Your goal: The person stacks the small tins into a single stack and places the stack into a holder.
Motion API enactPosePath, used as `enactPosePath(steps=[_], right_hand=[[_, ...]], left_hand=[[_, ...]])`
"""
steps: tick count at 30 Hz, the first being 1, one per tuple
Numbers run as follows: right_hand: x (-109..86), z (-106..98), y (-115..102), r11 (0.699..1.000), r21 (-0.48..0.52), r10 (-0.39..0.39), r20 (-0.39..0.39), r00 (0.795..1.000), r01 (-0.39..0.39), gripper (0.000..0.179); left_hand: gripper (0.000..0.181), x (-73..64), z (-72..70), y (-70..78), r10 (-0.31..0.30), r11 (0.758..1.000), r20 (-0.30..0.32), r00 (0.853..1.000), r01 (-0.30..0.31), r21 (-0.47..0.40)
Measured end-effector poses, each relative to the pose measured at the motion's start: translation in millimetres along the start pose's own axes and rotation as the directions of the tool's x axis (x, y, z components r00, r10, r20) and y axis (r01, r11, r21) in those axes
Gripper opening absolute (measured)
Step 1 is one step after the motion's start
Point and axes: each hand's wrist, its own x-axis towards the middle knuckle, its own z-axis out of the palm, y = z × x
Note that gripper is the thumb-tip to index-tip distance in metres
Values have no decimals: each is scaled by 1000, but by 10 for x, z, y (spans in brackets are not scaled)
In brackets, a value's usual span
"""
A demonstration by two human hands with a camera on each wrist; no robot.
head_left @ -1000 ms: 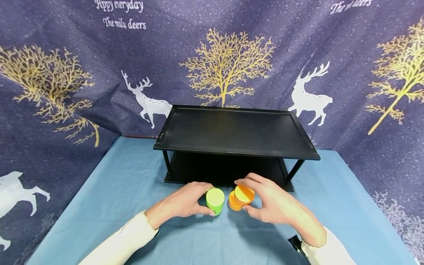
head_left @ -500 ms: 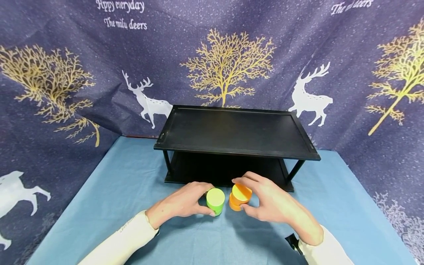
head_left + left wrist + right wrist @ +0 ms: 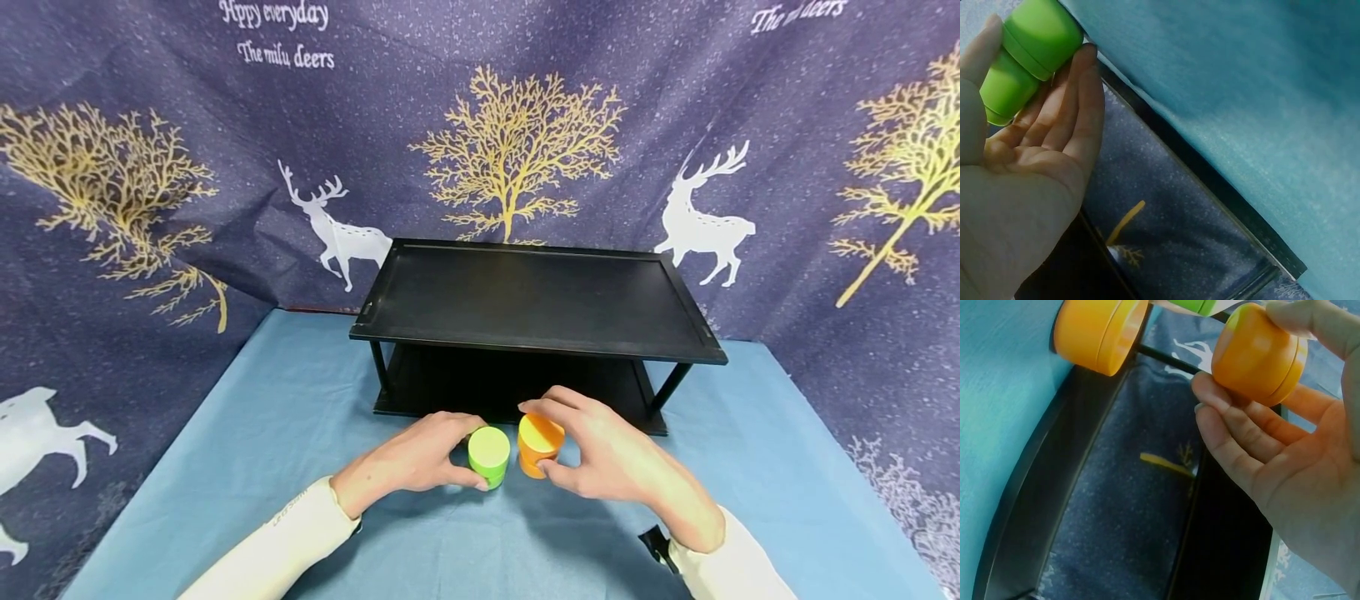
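Observation:
My left hand (image 3: 427,450) holds a short green cylinder (image 3: 489,448) between thumb and fingers. In the left wrist view that cylinder (image 3: 1010,87) meets a wider green cylinder (image 3: 1044,34) end to end, which stands on the blue cloth. My right hand (image 3: 600,446) pinches a short orange cylinder (image 3: 541,433) with a banded rim, thumb on the near side. Below it sits a second orange cylinder (image 3: 531,467), mostly covered from above. The right wrist view shows a gap between the held cylinder (image 3: 1254,353) and the lower orange one (image 3: 1100,337).
A black two-tier rack (image 3: 525,296) stands just behind the hands, its lower shelf (image 3: 480,379) close to the fingertips. Blue cloth (image 3: 247,433) covers the table. A dark blue curtain (image 3: 420,50) with printed deer and trees hangs behind and at the sides.
My right hand has shifted left with its orange cylinder, which now lines up over the lower orange one. The left hand and green cylinders have stayed in place.

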Motion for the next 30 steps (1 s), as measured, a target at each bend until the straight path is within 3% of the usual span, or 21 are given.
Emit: enactPosePath(steps=[30], right_hand=[[190,47,-90,998,62,-3,10,1000,3,62]], left_hand=[[54,-22,-7,20,14,1000,-3,1000,-14,4]])
